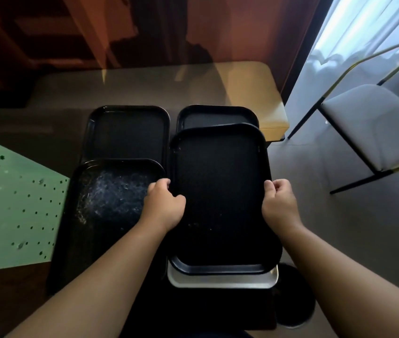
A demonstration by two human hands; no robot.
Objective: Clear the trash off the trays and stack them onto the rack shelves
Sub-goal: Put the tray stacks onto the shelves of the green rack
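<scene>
- left hand (163,203) grips the black tray (220,191) by its left rim;
- right hand (280,203) pinches its right rim;
- silver tray (222,280) lies underneath

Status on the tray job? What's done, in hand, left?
Done: no trash shows on any tray; the held black tray looks clean. In hand: left hand and right hand grip its long edges above a silver tray. Left: the scuffed tray and two far trays aren't stacked. No rack shelves in view.
</scene>
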